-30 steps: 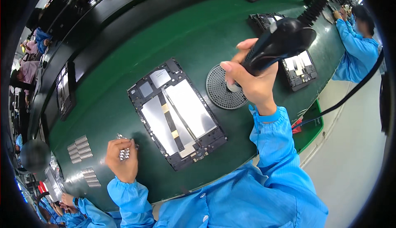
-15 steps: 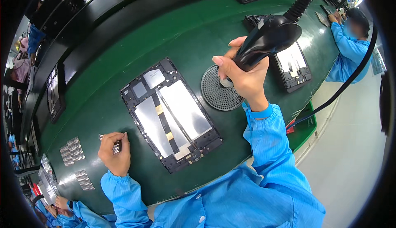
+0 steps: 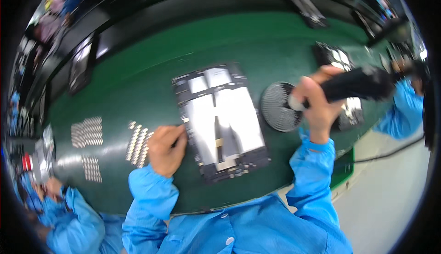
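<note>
My right hand point(image 3: 321, 102) is wrapped round a black corded handheld tool point(image 3: 358, 85), seemingly an electric screwdriver, blurred by motion. Its pale nose point(image 3: 296, 102) is over a round grey plate point(image 3: 280, 116) full of small holes. In the middle of the bench lies an opened tablet-like device point(image 3: 245, 125), with silvery panels, a dark flat cable and a black frame. Beside that frame's left edge is my left hand point(image 3: 166, 148), fingers curled and thumb against them; whatever they may hold is hidden. Left of this hand are rows of small metallic parts point(image 3: 137, 144).
More small metallic parts point(image 3: 87, 132) are laid in rows at the left of the green bench point(image 3: 138, 84). Another opened device point(image 3: 351, 111) lies behind my right hand. A co-worker's hand point(image 3: 54, 187) is at lower left; a blue-sleeved person point(image 3: 399, 111) is at right.
The view has turned, so the bench contents appear shifted. My left hand has moved right, up to the device's edge, uncovering the metallic parts. The tool remains at the holed plate.
</note>
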Action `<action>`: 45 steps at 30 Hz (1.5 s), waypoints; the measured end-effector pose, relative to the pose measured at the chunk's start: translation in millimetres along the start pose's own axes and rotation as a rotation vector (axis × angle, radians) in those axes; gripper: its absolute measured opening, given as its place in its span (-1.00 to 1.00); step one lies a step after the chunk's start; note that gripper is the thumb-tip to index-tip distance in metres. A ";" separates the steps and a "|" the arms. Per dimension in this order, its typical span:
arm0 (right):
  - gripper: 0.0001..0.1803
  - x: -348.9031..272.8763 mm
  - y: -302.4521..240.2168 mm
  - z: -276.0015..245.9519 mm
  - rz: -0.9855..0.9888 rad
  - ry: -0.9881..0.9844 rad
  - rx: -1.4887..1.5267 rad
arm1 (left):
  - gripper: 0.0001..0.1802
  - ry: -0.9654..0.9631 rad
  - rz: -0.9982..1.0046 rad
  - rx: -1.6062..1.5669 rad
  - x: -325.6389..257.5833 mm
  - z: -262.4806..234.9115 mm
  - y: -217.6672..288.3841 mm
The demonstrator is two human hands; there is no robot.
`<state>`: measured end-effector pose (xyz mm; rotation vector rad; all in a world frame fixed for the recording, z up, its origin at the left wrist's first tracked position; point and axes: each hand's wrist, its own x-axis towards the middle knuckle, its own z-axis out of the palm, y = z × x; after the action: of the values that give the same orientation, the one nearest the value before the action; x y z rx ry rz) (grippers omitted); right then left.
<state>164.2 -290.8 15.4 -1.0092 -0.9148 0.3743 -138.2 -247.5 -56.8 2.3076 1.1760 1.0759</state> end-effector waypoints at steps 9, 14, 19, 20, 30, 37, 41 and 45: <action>-0.53 -8.1 -16.4 110.7 0.022 -0.389 0.276 | -0.73 -0.079 0.049 -0.006 -3.4 0.6 7.4; -0.59 -9.5 4.8 158.1 0.024 -0.520 0.199 | -0.71 -0.035 -0.002 -0.131 -5.3 -1.4 5.2; -0.63 -18.4 20.6 165.9 0.086 -0.524 0.184 | -0.71 -0.018 -0.058 -0.224 -6.5 0.7 2.6; -0.63 -19.4 22.0 165.6 0.100 -0.525 0.187 | -0.71 -0.008 -0.070 -0.239 -6.5 1.6 2.8; -0.58 -23.9 27.7 167.6 0.132 -0.541 0.182 | -0.78 0.086 -0.186 -0.282 -3.1 -3.0 3.7; -0.57 -25.3 28.5 166.0 0.134 -0.551 0.191 | -0.80 0.118 -0.205 -0.334 -3.5 -2.2 3.4; -0.57 -26.0 27.5 166.3 0.131 -0.547 0.205 | -0.84 0.108 -0.266 -0.422 -5.4 -1.8 2.3; -0.56 -27.2 26.9 166.9 0.141 -0.550 0.187 | -0.84 0.105 -0.221 -0.408 -8.0 0.1 -2.3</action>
<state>18.4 -201.1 15.6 -0.8095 -1.2746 0.8695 -142.4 -252.5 -62.0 1.7893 1.0968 1.2322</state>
